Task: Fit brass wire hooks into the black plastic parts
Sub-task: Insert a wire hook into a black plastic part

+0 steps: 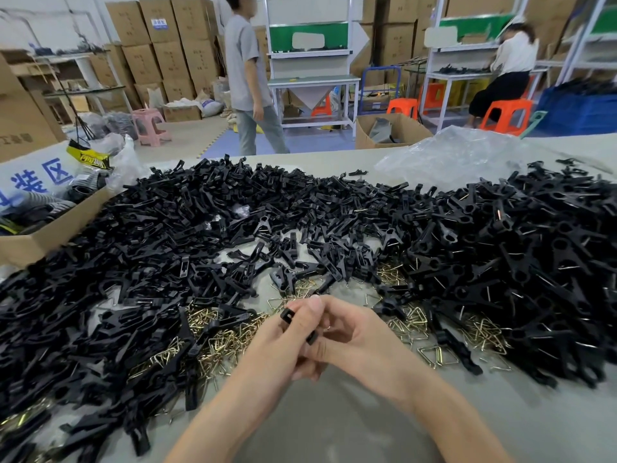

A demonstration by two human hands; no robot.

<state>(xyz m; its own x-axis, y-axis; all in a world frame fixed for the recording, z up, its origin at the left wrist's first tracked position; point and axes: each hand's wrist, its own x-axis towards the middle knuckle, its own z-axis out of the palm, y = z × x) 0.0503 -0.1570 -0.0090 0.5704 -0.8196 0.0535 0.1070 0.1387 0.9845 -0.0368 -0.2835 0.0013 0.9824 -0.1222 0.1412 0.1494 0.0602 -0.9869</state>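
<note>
Head view: my left hand [280,339] and right hand [357,332] grip one black part [287,315]; hook hidden, likely needs pressing in next.

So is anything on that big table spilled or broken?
Nothing looks broken. The black plastic parts lie in loose heaps across the grey table, and the brass wire hooks are scattered under them, half buried in places. A crumpled clear plastic bag lies at the far right.

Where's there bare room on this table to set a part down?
Bare table runs along the near edge, from below your left hand and right hand out rightward. Brass hooks and black parts crowd everything beyond and left.
</note>
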